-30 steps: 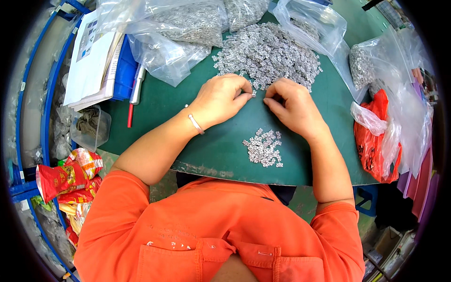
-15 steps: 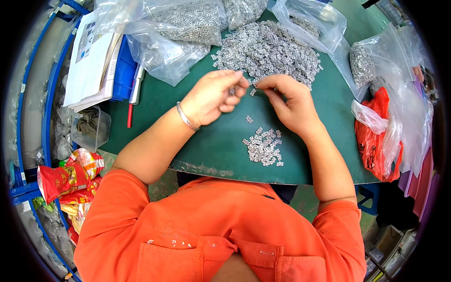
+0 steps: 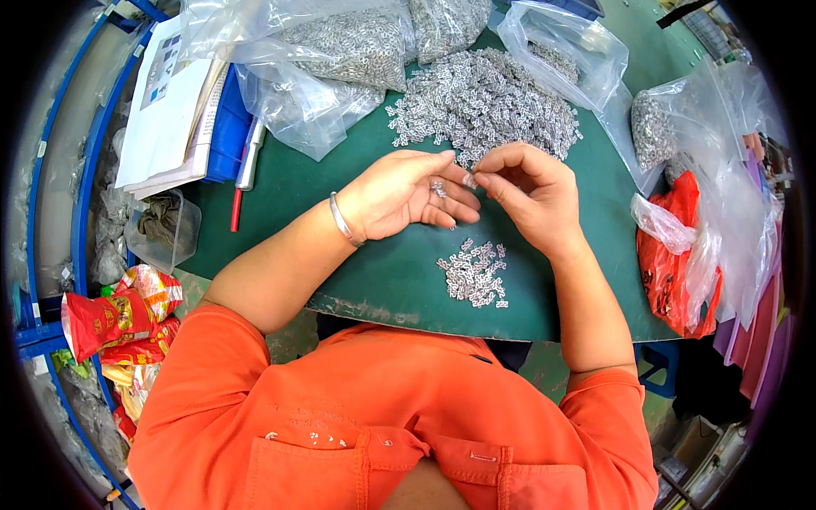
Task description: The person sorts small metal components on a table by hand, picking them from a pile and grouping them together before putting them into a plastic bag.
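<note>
My left hand (image 3: pixel 414 191) is turned palm up, with its fingers extended and lightly curved. Several small S-shaped metal pieces (image 3: pixel 438 189) rest on its fingers. Close beside its fingertips, my right hand (image 3: pixel 531 191) pinches a small metal piece (image 3: pixel 469 180) between thumb and index finger. Beyond both hands spreads a large heap of the same silvery pieces (image 3: pixel 484 98). A smaller loose pile of pieces (image 3: pixel 473 276) lies nearer to me, below the hands.
The green tabletop (image 3: pixel 374 280) carries clear bags of metal pieces (image 3: pixel 340 51) at the far left and a bag of pieces (image 3: pixel 653 127) at right. A red plastic bag (image 3: pixel 676 272) sits at the right edge. Papers (image 3: pixel 161 110), a blue bin (image 3: pixel 228 127) and a clear tub (image 3: pixel 174 229) stand left.
My left hand has turned palm up and its curled fingers have opened out, showing pieces on them. My right hand has moved slightly nearer to me, still pinching.
</note>
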A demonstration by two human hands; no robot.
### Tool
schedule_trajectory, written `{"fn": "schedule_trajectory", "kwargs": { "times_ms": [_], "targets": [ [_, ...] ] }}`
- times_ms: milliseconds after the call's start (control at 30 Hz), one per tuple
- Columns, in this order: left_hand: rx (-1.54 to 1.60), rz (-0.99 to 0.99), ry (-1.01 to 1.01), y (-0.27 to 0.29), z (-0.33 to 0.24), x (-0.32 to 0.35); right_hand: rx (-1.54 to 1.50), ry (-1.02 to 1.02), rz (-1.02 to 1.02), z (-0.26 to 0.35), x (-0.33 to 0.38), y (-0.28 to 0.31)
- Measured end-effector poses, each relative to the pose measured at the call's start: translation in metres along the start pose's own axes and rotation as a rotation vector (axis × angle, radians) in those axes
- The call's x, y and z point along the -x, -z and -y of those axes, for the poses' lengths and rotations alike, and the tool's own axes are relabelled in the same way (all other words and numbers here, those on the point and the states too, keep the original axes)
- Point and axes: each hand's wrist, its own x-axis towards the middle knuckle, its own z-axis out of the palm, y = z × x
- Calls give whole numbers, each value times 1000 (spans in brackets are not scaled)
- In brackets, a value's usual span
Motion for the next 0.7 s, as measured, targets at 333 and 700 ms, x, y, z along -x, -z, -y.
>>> {"fn": "schedule_trajectory", "kwargs": {
  "times_ms": [333,700],
  "targets": [
    [40,-111,-190,10,-5,2,409,112,139,1,-4,11],
    [-78,-188,-245,9,-2,1,461,180,330,2,-2,6]
  ]
}}
